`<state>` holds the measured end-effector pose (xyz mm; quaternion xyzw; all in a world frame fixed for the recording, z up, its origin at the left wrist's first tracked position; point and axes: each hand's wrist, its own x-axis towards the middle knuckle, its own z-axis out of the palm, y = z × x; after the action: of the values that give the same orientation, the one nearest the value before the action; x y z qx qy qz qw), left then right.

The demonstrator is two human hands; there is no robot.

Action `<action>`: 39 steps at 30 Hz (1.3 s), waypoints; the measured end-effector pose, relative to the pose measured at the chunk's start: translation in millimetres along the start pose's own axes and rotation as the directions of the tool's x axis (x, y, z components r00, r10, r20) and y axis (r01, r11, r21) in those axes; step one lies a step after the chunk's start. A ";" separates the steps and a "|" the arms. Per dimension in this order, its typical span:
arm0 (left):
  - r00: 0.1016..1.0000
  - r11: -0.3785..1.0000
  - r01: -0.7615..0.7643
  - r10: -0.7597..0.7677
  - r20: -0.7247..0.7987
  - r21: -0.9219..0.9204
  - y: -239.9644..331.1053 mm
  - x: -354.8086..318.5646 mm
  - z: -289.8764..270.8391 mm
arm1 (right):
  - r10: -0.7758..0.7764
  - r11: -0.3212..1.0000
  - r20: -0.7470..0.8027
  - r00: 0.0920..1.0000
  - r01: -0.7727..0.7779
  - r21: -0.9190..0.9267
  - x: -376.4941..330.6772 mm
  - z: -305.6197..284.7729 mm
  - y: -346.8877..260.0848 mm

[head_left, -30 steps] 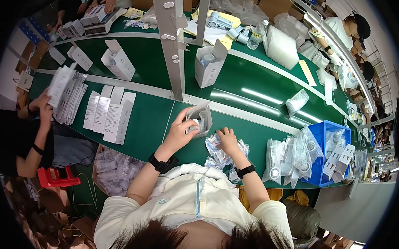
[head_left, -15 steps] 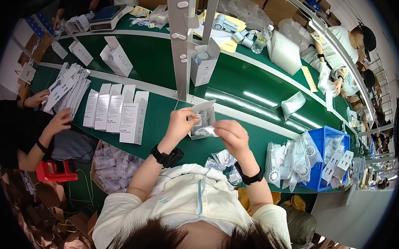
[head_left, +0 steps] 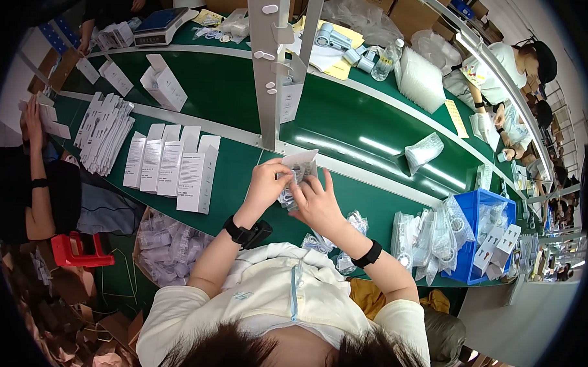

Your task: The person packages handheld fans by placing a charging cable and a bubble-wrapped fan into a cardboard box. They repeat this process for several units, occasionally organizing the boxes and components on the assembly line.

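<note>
An open white carton [head_left: 301, 159] stands on the green bench in front of me, its flap raised. My left hand [head_left: 266, 188] pinches at the carton's left upper edge with thumb and forefinger. Over the carton's opening lies my right hand [head_left: 316, 200], fingers spread and touching the contents, which it mostly hides. Nearer to me, several small clear-bagged parts [head_left: 318, 241] lie on the bench below my right wrist.
Filled white cartons [head_left: 194, 180] stand in a row to the left, beside a stack of flat cartons [head_left: 105, 133]. At right are bubble-wrapped parts [head_left: 428, 237] and a blue bin [head_left: 463, 267]. A metal post [head_left: 262, 72] rises ahead. A co-worker's hand [head_left: 32, 122] holds cardboard.
My right hand has moved left and down onto the carton; the clear-bagged part at its fingers is now hidden. The co-worker's hands at left have left the carton stack.
</note>
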<state>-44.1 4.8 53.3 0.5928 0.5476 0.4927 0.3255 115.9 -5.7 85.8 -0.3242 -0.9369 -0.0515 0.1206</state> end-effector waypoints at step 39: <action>0.894 0.889 0.378 -0.423 0.147 0.258 -126.4 -45.0 -39.5 | 0.776 0.194 -0.071 0.626 -0.130 0.972 17.5 107.4 225.0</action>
<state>-119.0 -21.2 -62.0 0.5454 0.6746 0.2883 0.4054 221.4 200.0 -9.2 -0.4471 -0.5596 0.4215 0.5562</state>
